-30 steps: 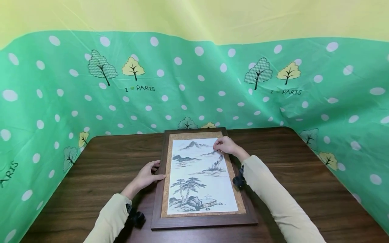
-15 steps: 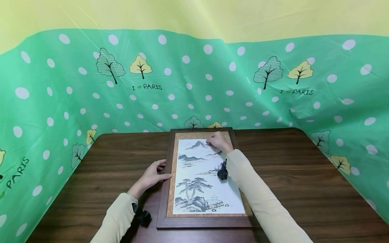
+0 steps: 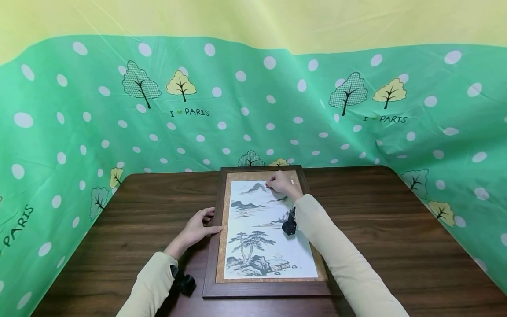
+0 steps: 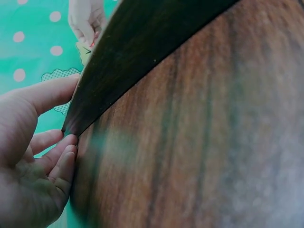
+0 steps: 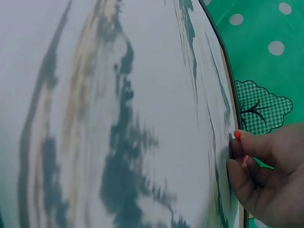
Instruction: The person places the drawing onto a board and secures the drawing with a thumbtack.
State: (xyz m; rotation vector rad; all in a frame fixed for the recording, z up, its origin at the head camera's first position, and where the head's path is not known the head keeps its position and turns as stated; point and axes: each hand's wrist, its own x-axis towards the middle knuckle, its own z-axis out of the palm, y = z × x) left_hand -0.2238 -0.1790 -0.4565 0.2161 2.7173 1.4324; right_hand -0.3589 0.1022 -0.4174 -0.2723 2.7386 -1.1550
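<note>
A sheet of paper printed with an ink landscape point(image 3: 253, 215) lies on a cork board point(image 3: 220, 264) with a dark wooden frame point(image 3: 261, 289). Near the sheet's top, my right hand point(image 3: 279, 182) pinches a small red push pin point(image 5: 237, 135) between thumb and fingers; most of the pin is hidden. Seen from the left wrist, a bit of red shows at the right hand's point(image 4: 88, 21) fingertips. My left hand point(image 3: 195, 228) rests at the frame's left side, thumb on the frame and fingers loosely bent against its outer edge point(image 4: 128, 52).
The framed board lies flat on a dark wood-grain table point(image 3: 158, 198), close to its back edge. A green dotted cloth point(image 3: 222, 101) hangs behind and around the table. Both wrists carry a black camera point(image 3: 186, 284).
My right hand has moved left and slightly farther up along the top of the picture, then stays nearly in place. The left hand keeps its place on the frame. The view has shifted a little.
</note>
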